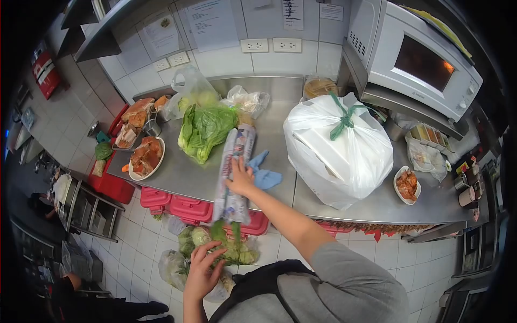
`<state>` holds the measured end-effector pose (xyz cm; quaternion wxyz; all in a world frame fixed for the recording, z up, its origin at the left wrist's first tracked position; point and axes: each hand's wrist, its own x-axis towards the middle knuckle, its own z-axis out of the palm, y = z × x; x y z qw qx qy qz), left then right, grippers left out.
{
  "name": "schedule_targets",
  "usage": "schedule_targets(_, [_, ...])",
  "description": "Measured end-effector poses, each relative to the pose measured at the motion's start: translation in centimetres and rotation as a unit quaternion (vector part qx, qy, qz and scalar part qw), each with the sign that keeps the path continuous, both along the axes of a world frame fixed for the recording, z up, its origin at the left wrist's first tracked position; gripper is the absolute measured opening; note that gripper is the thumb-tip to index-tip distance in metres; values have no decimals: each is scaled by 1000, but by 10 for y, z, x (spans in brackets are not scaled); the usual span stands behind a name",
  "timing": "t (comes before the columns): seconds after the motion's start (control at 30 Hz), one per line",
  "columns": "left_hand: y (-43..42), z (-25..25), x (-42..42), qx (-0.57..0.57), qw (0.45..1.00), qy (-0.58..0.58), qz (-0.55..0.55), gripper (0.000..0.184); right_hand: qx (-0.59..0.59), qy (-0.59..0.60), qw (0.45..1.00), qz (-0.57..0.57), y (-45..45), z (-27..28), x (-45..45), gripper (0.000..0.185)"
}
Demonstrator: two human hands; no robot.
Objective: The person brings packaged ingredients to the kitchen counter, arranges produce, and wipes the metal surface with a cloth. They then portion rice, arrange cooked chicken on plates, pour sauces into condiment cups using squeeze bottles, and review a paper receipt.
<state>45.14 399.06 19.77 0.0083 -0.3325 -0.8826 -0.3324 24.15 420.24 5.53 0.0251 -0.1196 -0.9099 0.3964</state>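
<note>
The right hand conceals part of the wrapped bundle directly below it; the print on the wrapping is too small to read. To the right of this hand, the contents of the knotted white bag are mostly hidden. Text on the wall sheet beyond the same hand is illegible. The left hand partly covers the vegetable bags; its forearm is cut off by the lower edge.

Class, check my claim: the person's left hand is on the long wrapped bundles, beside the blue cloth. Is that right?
The side is wrong: in the head view, the person's right hand is on the long wrapped bundles, beside the blue cloth.
</note>
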Motion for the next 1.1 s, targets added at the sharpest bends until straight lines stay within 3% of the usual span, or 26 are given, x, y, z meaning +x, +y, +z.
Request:
schedule_targets(0.13, [0,4,2,6,1000,5,20,35,-60,2,997,44,9,17,-4,83])
schedule_targets(0.2, [-3,-3,3,32,999,-15,34,34,72,76,993,64,35,-1,16,67])
schedule_targets(0.27, [-5,-10,5,47,998,-37,35,34,226,100,964,94,62,-65,29,60])
schedule_targets(0.33, [-9,-14,5,53,996,-54,36,33,253,173,946,106,78,-63,66,51])
schedule_targets(0.53, [-12,-17,-3,88,992,-91,-11,31,184,-4,983,19,102,-20,143,46])
schedule_targets(0.63, [-17,-13,-15,77,991,-90,-61,29,53,165,980,103,108,41,177,43])
schedule_targets(0.7, [-20,-10,-26,60,988,-86,-110,28,-174,86,973,123,104,145,213,40])
schedule_targets(0.77, [-27,-18,-36,60,985,-88,-135,27,-110,241,960,95,118,199,224,34])
schedule_targets(0.83, [-33,-10,-37,66,980,-108,-150,27,135,357,923,-49,144,226,209,35])
schedule_targets(0.87, [-36,-12,-37,78,978,-104,-165,28,290,372,874,-117,173,214,190,41])
schedule_targets(0.93, [-46,-26,-39,99,972,-89,-192,29,357,203,885,-220,202,202,171,47])
schedule_targets(1.0, [-60,-32,-32,95,973,-102,-185,30,390,182,874,-227,209,197,164,50])
schedule_targets(1.1, [-78,-48,-32,104,972,-125,-170,30,326,138,910,-218,209,205,168,40])
